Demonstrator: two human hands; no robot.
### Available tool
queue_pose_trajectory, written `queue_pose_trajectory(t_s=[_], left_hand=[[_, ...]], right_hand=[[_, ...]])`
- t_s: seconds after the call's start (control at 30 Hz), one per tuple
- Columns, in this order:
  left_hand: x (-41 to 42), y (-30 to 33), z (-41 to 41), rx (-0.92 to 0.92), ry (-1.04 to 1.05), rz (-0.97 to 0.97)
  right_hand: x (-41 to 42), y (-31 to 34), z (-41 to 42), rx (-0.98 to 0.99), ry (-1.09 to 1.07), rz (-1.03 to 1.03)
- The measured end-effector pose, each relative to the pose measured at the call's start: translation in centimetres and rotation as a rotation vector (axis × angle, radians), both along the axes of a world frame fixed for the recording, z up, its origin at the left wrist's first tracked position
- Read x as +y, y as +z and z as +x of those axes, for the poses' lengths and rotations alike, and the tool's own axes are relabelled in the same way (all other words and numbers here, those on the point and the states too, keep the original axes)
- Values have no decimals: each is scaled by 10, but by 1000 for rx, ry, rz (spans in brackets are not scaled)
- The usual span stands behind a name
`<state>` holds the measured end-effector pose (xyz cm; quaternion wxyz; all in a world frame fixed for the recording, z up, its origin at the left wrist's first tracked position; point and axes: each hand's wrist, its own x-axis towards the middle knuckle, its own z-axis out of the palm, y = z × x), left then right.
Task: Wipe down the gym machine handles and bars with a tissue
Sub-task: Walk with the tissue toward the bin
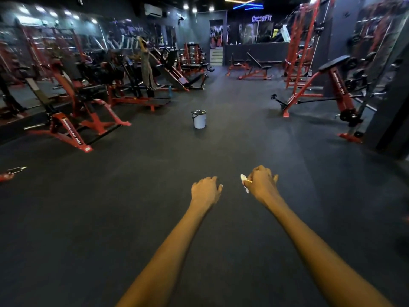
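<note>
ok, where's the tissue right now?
Head view, lower centre-right: the tissue is gripped in the right hand, sticking out on its left side, beside the empty left hand, above the floor short of the bucket.

This is a commercial gym. A white bucket (pixel 198 119) stands alone on the dark rubber floor (pixel 155 196), and the place shows itself around it. Left of the bucket stand rows of red-framed weight machines (pixel 73 116) with black pads, backed by a mirrored wall (pixel 44 41). Right of it stand a red padded bench machine (pixel 327 85) and tall red racks (pixel 303 41). Beyond the bucket lie low benches (pixel 254 69), and high on the far wall glows a blue sign (pixel 261 18) that seems to read "CrossFit", though it is blurred.
</note>
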<state>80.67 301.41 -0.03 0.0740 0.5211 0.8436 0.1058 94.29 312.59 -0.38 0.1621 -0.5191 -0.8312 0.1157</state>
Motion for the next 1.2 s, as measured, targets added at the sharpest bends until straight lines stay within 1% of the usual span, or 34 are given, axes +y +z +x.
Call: queue_pose_trajectory(t_s=[0.07,0.13,0.27,0.33,0.57,0.67,0.77,0.9,1.03,1.2], left_hand=[[45,0,-15,-21,12,-29],[112,3,-37,-19,33,-28],[232,13,-89,0,51,8],[283,14,-114,12,70,26],[501,4,-226,35,61,69],[589,3,-276,17,67,66],[682,6,-325,2,68,63],[788,10,-378,-15,47,56],[900,0,-433,-7,36,51],[1041,-15,-501,0,81,51]], right_hand=[[45,2,-19,-5,12,-24],[116,3,-44,-13,36,-9],[244,7,-95,-3,64,-33],[294,7,-120,-5,78,-38],[502,0,-226,3,135,-8],[581,7,-271,-5,148,-32],[668,18,-315,-12,184,-13],[770,26,-362,-18,204,-18],[880,18,-411,3,186,-20],[1030,9,-479,43,235,-41]])
